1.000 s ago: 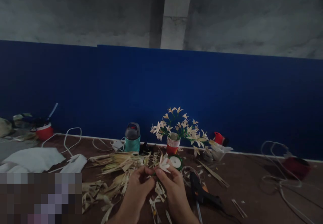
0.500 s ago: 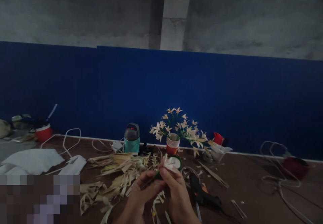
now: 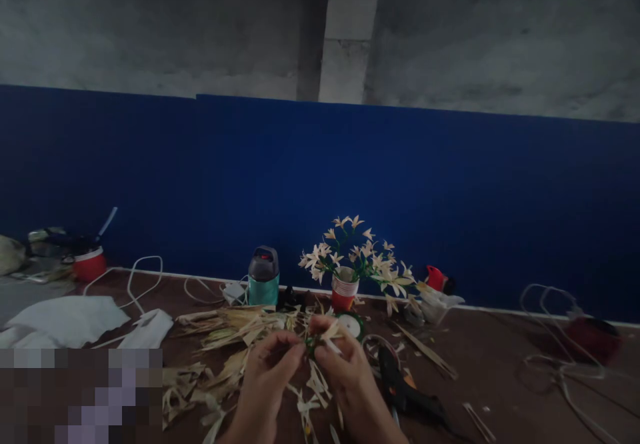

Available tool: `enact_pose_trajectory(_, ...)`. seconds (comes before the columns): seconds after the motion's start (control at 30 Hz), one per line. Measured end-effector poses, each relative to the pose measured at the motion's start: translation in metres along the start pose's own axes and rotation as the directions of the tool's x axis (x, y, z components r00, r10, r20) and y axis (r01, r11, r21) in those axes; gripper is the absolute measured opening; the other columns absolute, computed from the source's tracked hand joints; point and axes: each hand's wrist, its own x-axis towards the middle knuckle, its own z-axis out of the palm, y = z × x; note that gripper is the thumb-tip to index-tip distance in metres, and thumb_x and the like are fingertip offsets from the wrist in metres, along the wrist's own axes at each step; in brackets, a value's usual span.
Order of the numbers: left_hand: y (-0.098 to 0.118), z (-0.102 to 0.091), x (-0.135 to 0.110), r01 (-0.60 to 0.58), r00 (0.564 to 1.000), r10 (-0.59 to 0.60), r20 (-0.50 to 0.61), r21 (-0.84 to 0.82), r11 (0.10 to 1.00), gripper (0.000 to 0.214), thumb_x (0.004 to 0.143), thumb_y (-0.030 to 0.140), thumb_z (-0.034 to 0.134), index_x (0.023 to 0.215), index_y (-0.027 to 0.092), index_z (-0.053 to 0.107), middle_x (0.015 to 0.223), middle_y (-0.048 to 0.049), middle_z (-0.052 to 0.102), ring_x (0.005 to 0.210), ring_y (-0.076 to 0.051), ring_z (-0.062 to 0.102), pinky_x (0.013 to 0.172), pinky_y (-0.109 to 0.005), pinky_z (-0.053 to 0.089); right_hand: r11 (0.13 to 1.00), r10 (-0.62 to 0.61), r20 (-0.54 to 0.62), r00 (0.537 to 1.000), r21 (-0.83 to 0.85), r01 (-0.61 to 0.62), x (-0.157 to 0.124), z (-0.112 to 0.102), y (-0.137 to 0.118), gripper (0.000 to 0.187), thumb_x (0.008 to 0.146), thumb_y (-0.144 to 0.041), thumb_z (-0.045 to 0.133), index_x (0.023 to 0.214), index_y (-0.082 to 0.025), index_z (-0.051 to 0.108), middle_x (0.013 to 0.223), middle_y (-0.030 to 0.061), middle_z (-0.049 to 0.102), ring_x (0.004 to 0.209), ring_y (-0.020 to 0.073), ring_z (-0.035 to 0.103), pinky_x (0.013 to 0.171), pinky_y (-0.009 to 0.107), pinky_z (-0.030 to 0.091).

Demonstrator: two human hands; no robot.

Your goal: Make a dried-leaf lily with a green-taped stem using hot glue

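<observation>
My left hand (image 3: 267,371) and my right hand (image 3: 345,374) meet low in the middle of the view, fingers pinched together on a small pale husk flower (image 3: 327,337) with a green stem. Both hands hover over a heap of dried husk strips (image 3: 240,337) on the brown table (image 3: 500,371). Just behind the flower lies a roll of green tape (image 3: 353,324). A black glue gun (image 3: 405,391) rests to the right of my right hand.
A red paper cup (image 3: 344,291) full of finished pale flowers stands at the back by the blue wall, with a teal flask (image 3: 263,276) to its left. White cloths (image 3: 70,317) and cables (image 3: 135,277) lie left; more cables (image 3: 555,357) right.
The hands have shifted slightly and turned the small flower between the fingers; its petals now point more sideways. The camera has tilted a little.
</observation>
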Motion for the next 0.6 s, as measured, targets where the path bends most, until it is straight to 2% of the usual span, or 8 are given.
enact_pose_trajectory(0.07,0.008,0.000,0.000,-0.037,0.999,0.041,-0.034,0.112,0.993,0.021,0.054,0.029,0.076,0.058,0.016,0.060,0.050,0.0041,0.055,0.047,-0.008,0.046,0.049,-0.018,0.036,0.937,-0.195,0.013,0.981,-0.294,0.190,0.001,-0.008,-0.010,0.053,0.064,-0.023,0.066,0.114,-0.024,0.050,0.106,0.0053,0.057,0.095,0.0223,0.055,0.079,0.033,0.044)
enact_pose_trajectory(0.1,0.011,0.000,0.000,-0.035,0.999,0.041,-0.035,0.143,0.989,0.020,0.054,0.029,0.075,0.058,0.015,0.060,0.050,0.0039,0.055,0.048,-0.009,0.047,0.048,-0.018,0.036,0.832,-0.306,0.047,0.951,-0.471,0.292,0.000,-0.011,-0.015,0.056,0.065,-0.020,0.064,0.119,-0.024,0.047,0.115,0.0066,0.053,0.106,0.0239,0.049,0.088,0.035,0.039)
enact_pose_trajectory(0.17,0.014,0.001,0.001,-0.017,1.000,0.020,-0.018,0.175,0.984,0.020,0.055,0.028,0.074,0.057,0.015,0.059,0.049,0.0038,0.055,0.047,-0.009,0.046,0.048,-0.018,0.036,0.524,-0.447,0.198,0.872,-0.733,0.435,-0.002,-0.015,-0.024,0.048,0.068,-0.015,0.059,0.114,-0.025,0.051,0.123,0.0069,0.047,0.116,0.0254,0.039,0.096,0.040,0.031)
enact_pose_trajectory(0.23,0.013,0.002,0.003,0.004,1.000,-0.008,0.017,0.199,0.980,0.020,0.054,0.027,0.074,0.055,0.015,0.058,0.046,0.0039,0.054,0.045,-0.008,0.045,0.047,-0.018,0.034,0.224,-0.472,0.351,0.809,-0.839,0.495,-0.004,-0.017,-0.029,0.033,0.071,-0.010,0.055,0.100,-0.026,0.059,0.119,0.0049,0.050,0.115,0.0253,0.038,0.094,0.041,0.029)
enact_pose_trajectory(0.3,0.009,0.002,0.004,0.028,0.999,-0.037,0.036,0.216,0.976,0.021,0.054,0.027,0.074,0.053,0.015,0.057,0.044,0.0039,0.053,0.044,-0.008,0.044,0.046,-0.018,0.033,0.029,-0.464,0.442,0.768,-0.859,0.512,-0.005,-0.016,-0.031,0.023,0.073,-0.009,0.053,0.085,-0.026,0.062,0.108,0.0028,0.056,0.107,0.0239,0.043,0.089,0.041,0.029)
enact_pose_trajectory(0.37,0.005,0.002,0.005,0.060,0.997,-0.068,0.038,0.192,0.979,0.022,0.054,0.027,0.075,0.055,0.015,0.057,0.045,0.0036,0.054,0.044,-0.008,0.045,0.046,-0.018,0.034,-0.070,-0.474,0.483,0.737,-0.854,0.515,-0.005,-0.015,-0.030,0.018,0.074,-0.009,0.054,0.078,-0.025,0.062,0.098,0.0019,0.059,0.100,0.0228,0.045,0.086,0.040,0.029)
enact_pose_trajectory(0.43,0.001,0.001,0.005,0.096,0.994,-0.102,0.042,0.125,0.988,0.021,0.053,0.026,0.076,0.060,0.015,0.060,0.049,0.0027,0.058,0.046,-0.009,0.048,0.048,-0.019,0.036,-0.115,-0.508,0.493,0.706,-0.851,0.512,-0.005,-0.013,-0.028,0.017,0.074,-0.010,0.055,0.077,-0.025,0.062,0.093,0.0018,0.060,0.095,0.0219,0.047,0.085,0.040,0.029)
enact_pose_trajectory(0.6,-0.003,0.000,0.008,0.157,0.980,-0.162,0.118,0.053,0.986,0.023,0.050,0.025,0.078,0.058,0.015,0.060,0.050,0.0019,0.059,0.046,-0.010,0.050,0.048,-0.020,0.038,-0.113,-0.599,0.444,0.666,-0.871,0.479,-0.006,-0.008,-0.027,0.016,0.074,-0.011,0.057,0.074,-0.025,0.064,0.085,0.0013,0.062,0.088,0.0201,0.051,0.085,0.039,0.030)
